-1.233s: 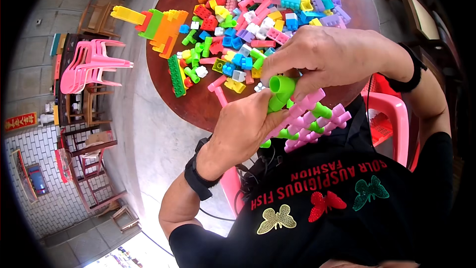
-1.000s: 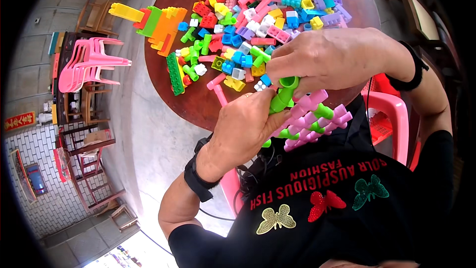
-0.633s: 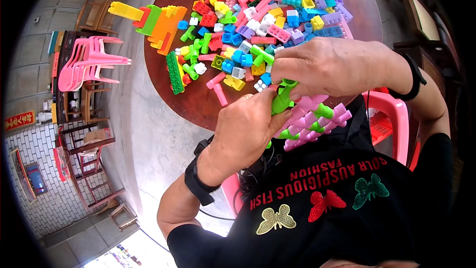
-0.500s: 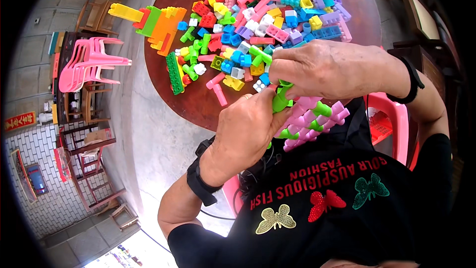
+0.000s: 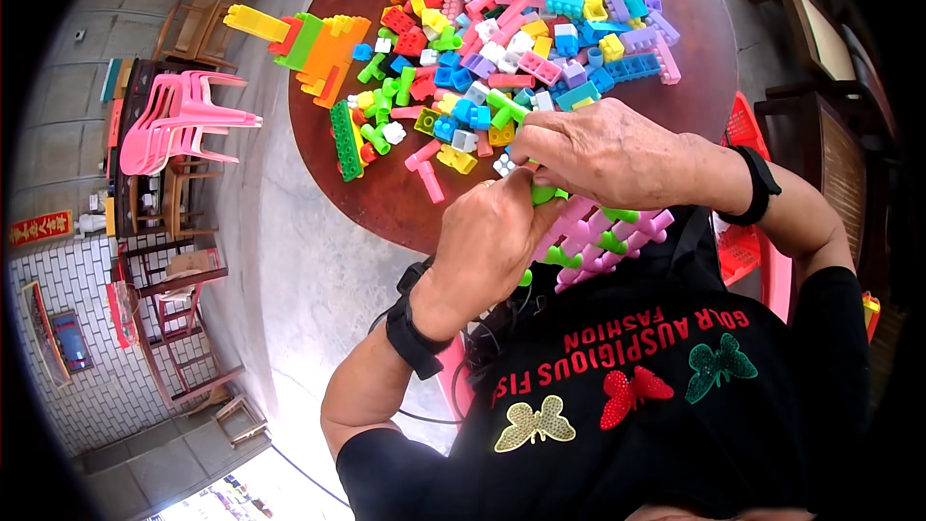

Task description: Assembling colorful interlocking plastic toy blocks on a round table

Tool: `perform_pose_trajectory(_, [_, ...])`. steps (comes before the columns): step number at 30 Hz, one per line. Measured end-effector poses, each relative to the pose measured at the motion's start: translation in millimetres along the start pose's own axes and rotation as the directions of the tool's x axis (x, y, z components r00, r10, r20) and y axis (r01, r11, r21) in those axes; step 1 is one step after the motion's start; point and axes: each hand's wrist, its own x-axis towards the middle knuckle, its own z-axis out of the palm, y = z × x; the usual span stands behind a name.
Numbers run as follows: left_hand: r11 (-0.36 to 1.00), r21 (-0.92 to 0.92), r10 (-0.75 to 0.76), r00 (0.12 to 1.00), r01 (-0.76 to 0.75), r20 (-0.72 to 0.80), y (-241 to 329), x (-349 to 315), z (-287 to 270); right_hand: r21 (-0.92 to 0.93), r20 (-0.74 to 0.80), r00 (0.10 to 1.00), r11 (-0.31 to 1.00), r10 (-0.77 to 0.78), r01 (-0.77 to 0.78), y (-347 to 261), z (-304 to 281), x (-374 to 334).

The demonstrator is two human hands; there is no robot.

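One head-worn fisheye looks down from close above both hands [image 5: 482, 241] [image 5: 622, 154].

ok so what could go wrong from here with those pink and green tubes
The pink-and-green lattice shows past the near edge of the table, so it might drop if the left grip slips. The separate pink tube piece lies on the table close to the left grip, which could perhaps knock it off.

Pink chairs [image 5: 169, 123] — white brick wall [image 5: 82, 275]
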Motion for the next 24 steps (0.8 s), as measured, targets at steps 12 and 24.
perform_pose_trajectory(12, [0.992,-0.037,-0.121,0.993,0.121,0.003,2.0,6.5,-12.4,0.122,-0.072,0.994,0.99,0.087,-0.077,-6.4,-10.4,-1.2])
perform_pose_trajectory(24, [0.727,-0.658,-0.351,0.929,0.194,-0.114,2.9,-5.9,14.0,0.249,-0.248,0.921,0.938,0.302,-0.24,-8.9,-12.7,-34.2])
